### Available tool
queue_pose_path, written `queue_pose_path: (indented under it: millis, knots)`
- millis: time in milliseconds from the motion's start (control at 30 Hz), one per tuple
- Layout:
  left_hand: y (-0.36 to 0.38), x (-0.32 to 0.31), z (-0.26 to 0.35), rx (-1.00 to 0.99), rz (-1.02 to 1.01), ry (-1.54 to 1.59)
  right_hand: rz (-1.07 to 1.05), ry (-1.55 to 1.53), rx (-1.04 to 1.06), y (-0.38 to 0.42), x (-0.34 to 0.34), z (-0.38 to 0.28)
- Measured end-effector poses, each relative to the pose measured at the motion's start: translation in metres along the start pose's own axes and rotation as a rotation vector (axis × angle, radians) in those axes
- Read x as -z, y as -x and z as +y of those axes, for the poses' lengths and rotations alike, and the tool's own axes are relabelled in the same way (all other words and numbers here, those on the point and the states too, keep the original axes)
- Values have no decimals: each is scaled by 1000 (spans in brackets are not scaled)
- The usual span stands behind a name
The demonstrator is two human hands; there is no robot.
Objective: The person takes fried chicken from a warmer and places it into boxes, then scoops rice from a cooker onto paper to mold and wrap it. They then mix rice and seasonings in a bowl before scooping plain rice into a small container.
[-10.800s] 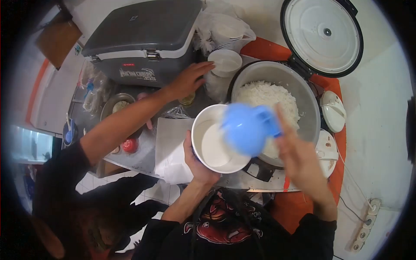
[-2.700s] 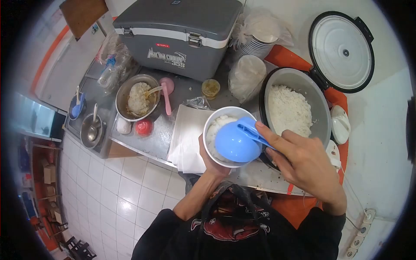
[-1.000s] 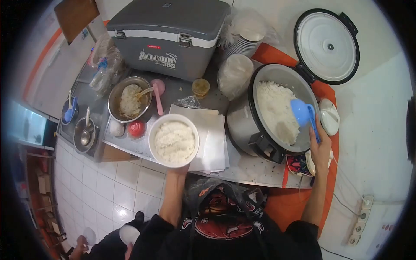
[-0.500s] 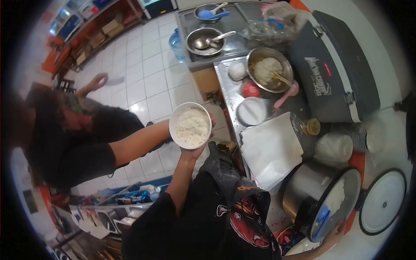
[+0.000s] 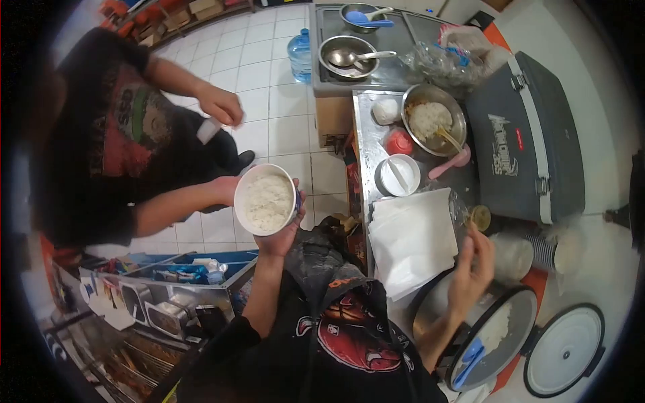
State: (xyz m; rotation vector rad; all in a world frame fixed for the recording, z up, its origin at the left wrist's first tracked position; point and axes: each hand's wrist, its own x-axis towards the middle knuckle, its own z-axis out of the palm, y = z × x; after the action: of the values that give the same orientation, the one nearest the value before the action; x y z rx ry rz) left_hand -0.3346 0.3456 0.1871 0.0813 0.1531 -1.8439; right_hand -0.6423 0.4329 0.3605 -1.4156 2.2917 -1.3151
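Note:
My left hand (image 5: pixel 283 236) is wrapped around the side and base of a white paper bowl (image 5: pixel 295 218) filled with white rice (image 5: pixel 269 201). A co-worker's hand (image 5: pixel 227 191) touches the opposite side of that bowl. My right hand (image 5: pixel 474 265) is raised over the near edge of a large rice cooker (image 5: pixel 430 305), fingers apart and slightly bent, fingertips close to a small jar (image 5: pixel 480 216). Inside the cooker are rice (image 5: pixel 496 329) and a blue rice paddle (image 5: pixel 470 359). White paper sheets (image 5: pixel 411 242) lie to the left of my right hand.
On the counter stand a metal bowl of rice (image 5: pixel 433 121), a white tub (image 5: pixel 398 176), a red ball-shaped thing (image 5: pixel 398 142) and a pink spoon (image 5: pixel 449 163). A grey cooler box (image 5: pixel 531 141) stands behind. Stacked cups (image 5: pixel 544 254) and the cooker's lid (image 5: pixel 564 352) are at right.
My right hand has risen from beside the cooker to near the jar. The rice bowl has moved left toward the co-worker, whose other hand, with a white object, has come closer.

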Motion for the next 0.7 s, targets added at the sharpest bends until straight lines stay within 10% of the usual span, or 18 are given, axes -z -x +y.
queue_pose_path:
  millis: [700]
  knots:
    - [-37, -28, 157, -243, -150, 27, -439, -148, 187, -77, -217, -51]
